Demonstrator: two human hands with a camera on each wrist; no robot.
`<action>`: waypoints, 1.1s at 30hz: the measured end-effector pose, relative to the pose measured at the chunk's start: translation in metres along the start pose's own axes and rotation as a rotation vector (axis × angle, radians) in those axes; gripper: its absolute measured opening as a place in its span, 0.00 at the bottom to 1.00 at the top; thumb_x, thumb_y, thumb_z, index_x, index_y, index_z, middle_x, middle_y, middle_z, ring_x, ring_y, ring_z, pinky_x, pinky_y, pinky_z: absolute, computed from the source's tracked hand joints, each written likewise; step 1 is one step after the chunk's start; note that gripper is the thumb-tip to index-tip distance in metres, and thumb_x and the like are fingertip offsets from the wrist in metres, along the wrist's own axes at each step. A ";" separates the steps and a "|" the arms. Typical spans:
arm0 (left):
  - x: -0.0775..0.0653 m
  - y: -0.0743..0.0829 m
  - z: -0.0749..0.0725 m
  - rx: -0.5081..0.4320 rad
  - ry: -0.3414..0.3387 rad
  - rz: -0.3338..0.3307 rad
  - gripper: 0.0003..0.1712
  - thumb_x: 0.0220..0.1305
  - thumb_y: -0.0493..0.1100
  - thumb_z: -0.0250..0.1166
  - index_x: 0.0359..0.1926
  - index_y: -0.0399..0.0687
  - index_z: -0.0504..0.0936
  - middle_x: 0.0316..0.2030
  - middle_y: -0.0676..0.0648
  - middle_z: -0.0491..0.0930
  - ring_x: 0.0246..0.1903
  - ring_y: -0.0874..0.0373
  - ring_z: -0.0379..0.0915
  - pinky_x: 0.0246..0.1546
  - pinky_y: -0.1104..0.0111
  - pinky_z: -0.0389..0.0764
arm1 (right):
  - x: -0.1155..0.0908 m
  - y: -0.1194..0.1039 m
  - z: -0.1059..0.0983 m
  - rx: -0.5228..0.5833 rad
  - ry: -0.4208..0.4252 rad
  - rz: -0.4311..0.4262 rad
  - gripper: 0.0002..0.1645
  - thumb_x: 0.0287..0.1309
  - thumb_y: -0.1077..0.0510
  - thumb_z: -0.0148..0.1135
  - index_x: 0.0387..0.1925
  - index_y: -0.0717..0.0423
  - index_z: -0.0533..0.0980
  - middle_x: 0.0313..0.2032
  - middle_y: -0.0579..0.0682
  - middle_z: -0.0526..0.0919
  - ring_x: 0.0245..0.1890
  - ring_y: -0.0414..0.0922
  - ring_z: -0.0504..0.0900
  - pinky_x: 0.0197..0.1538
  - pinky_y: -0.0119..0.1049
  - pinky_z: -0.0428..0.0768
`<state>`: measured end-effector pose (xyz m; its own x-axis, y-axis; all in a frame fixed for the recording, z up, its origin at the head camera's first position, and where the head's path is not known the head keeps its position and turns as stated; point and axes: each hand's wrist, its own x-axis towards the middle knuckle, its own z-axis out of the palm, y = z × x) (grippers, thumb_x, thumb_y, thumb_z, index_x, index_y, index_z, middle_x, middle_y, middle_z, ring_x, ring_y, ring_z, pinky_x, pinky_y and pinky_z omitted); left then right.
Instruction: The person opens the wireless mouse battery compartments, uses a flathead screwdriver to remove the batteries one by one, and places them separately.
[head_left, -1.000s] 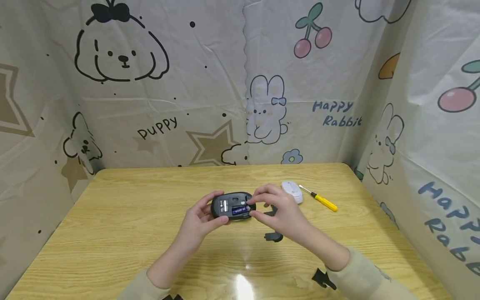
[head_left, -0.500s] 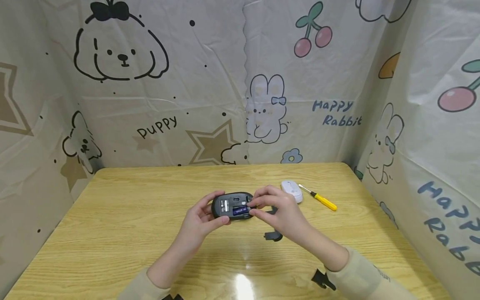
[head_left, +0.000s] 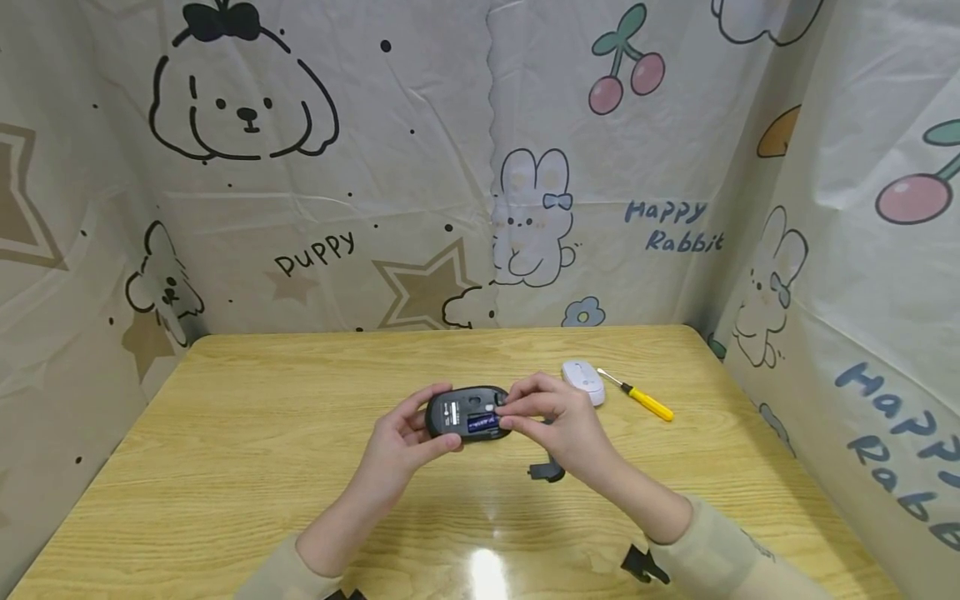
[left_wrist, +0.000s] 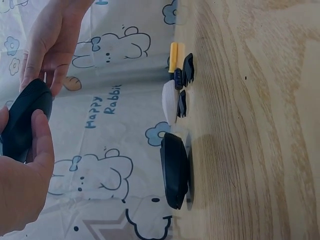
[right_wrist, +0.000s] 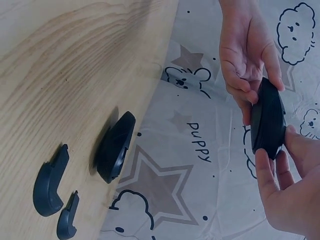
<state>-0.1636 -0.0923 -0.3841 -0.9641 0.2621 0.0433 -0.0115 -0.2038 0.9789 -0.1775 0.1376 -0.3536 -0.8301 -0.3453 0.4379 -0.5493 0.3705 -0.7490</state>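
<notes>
The black mouse is held up between the hands: gripped by the left hand, pinched at its battery end by the right hand. Beyond the right hand, a white mouse and screwdriver are seen on the worktop.

head view, clock centred on raised black mouse: roomiest pass over tabletop, 9 to 11 o'clock, beyond left hand, back to fabric wall. second lane at 6 o'clock, between left forearm and right forearm. left hand blocks 8 o'clock, right hand 3 o'clock; past it, white mouse and yellow screwdriver. dark curved piece obstructs low reach at 4. wrist views: mouse-shaped black object also stands on tabletop.
</notes>
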 end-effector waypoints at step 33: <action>-0.001 0.000 0.002 0.001 0.031 0.022 0.36 0.54 0.32 0.68 0.64 0.45 0.67 0.55 0.32 0.73 0.42 0.51 0.79 0.45 0.66 0.81 | -0.004 -0.022 -0.001 0.151 0.056 -0.058 0.08 0.49 0.72 0.66 0.34 0.66 0.82 0.38 0.57 0.82 0.39 0.39 0.82 0.40 0.36 0.84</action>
<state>-0.1618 -0.0912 -0.3834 -0.9718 0.2284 0.0583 0.0098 -0.2080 0.9781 -0.1626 0.1319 -0.3385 -0.8039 -0.3124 0.5061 -0.5789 0.2159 -0.7863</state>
